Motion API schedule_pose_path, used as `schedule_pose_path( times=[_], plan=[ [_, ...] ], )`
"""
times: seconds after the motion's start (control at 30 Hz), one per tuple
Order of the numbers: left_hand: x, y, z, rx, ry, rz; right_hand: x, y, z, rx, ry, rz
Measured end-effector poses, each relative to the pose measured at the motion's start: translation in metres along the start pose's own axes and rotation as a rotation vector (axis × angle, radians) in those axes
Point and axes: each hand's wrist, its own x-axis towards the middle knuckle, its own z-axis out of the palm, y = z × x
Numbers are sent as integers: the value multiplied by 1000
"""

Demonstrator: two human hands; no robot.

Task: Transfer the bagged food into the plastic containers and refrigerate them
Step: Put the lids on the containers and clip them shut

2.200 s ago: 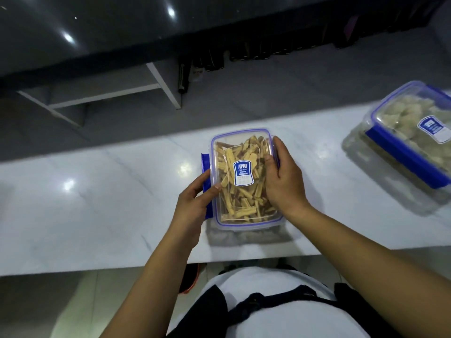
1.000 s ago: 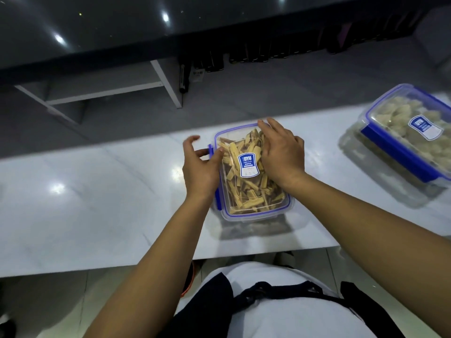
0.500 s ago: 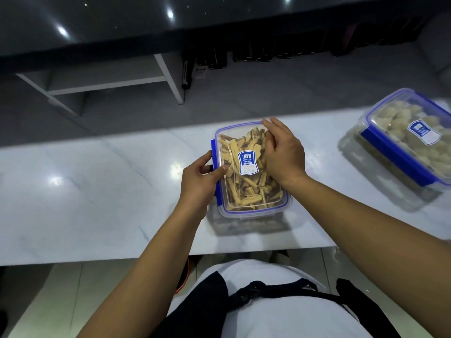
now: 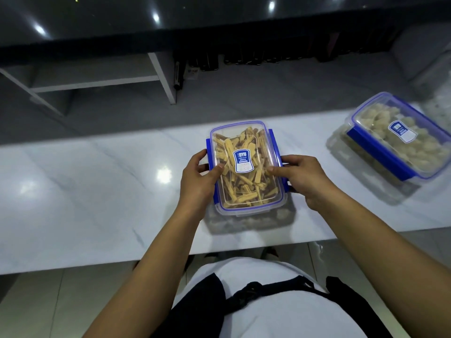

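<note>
Centre of the frame: a clear plastic container (image 4: 245, 167) with a blue-rimmed lid, lying on a white marbled surface (image 4: 85, 191), long side running away from the viewer. Packed with pale yellow strips of food (image 4: 246, 189), seen through the lid. Blue-and-white label (image 4: 243, 160) stuck on the lid's middle. Blue latches on both long sides, left latch (image 4: 210, 152) and right latch (image 4: 274, 147) both folded down against the walls. Left hand (image 4: 199, 178) at the container's left edge, grip clamped on it: thumb resting on top of the lid, fingers wrapped round the side by the latch. Right hand (image 4: 301, 176) mirrored at the right edge, grip likewise clamped on the container: thumb on the lid, fingers curled down over the right side. Whether lifted or merely resting on the surface, cannot tell; a soft shadow just below and in front of it. At the right of the frame, well apart, a second container (image 4: 400, 140) of the same kind, turned at an angle, lid on, filled with pale rounded lumps, own label on top, one long blue latch showing along its near side. Beyond the surface, upper part of the frame: grey floor, a white frame (image 4: 161, 76) at upper left, a dark glossy top across the upper edge. Bottom of the frame: white shirt and black apron strap.
</note>
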Motion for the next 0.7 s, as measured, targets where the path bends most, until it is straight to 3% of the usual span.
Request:
schedule_pose_path(
  times=[0.27, 0.7],
  plan=[
    [0, -1, 0, 53, -9, 52, -3, 6, 11, -240, 83, -188],
    [-4, -5, -7, 14, -62, 68, -18, 14, 16, -211, 105, -201]
  ],
)
